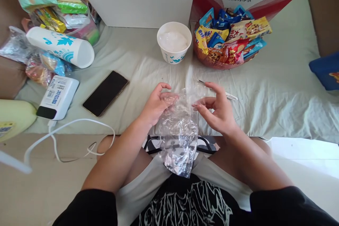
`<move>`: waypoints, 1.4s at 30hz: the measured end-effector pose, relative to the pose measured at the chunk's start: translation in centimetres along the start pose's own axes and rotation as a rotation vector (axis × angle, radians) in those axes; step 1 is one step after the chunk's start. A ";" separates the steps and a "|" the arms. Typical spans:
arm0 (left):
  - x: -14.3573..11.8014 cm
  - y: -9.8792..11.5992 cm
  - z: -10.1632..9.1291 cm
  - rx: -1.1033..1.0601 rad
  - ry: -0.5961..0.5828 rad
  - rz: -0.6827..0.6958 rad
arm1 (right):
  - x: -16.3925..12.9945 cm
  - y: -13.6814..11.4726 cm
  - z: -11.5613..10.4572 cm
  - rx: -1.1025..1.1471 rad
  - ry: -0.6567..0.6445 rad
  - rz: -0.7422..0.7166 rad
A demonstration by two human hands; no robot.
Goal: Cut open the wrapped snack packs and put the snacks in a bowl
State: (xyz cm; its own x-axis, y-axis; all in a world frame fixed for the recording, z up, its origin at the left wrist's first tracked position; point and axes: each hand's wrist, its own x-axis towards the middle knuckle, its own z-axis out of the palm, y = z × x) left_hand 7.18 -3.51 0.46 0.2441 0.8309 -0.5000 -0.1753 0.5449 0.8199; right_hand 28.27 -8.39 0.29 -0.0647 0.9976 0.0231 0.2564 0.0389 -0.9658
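A crumpled clear plastic bag (178, 137) hangs down over the person's lap, its upper edge held up between both hands. The left hand (156, 104) pinches the bag's top left corner, fingers closed on the film with the index finger curled above it. The right hand (218, 111) sits just right of the bag's top, its fingers half spread, the fingertips (196, 106) touching or nearly touching the film; whether they grip it cannot be told. A thin metal tool (215, 89) lies on the pale sheet (278, 88) just beyond the right hand. Left of the bag lie a dark phone (105, 93), a white power bank (57, 97) and its white cable (69, 137). Beyond the bag stands a paper bowl (174, 42) with a white filling, and to that bowl's right a basket of snack packets (230, 37). Far left of the bowl, a paper cup (60, 46) lies on its side among more packets.
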 end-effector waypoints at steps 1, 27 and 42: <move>-0.1 0.0 -0.1 0.021 -0.027 0.011 | 0.1 0.1 -0.3 -0.042 -0.017 -0.013; 0.5 -1.1 -0.9 0.127 -0.169 0.128 | 1.9 1.0 -0.7 -0.030 0.232 -0.069; 0.6 -0.2 -0.6 -0.176 -0.002 0.117 | 2.3 2.9 -0.9 0.235 0.258 0.052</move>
State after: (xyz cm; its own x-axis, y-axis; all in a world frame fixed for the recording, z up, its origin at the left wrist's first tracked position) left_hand 6.79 -3.06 -0.22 0.2141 0.8897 -0.4032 -0.3665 0.4558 0.8111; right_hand 29.71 -5.97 -2.22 0.1958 0.9806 0.0074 0.0221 0.0031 -0.9998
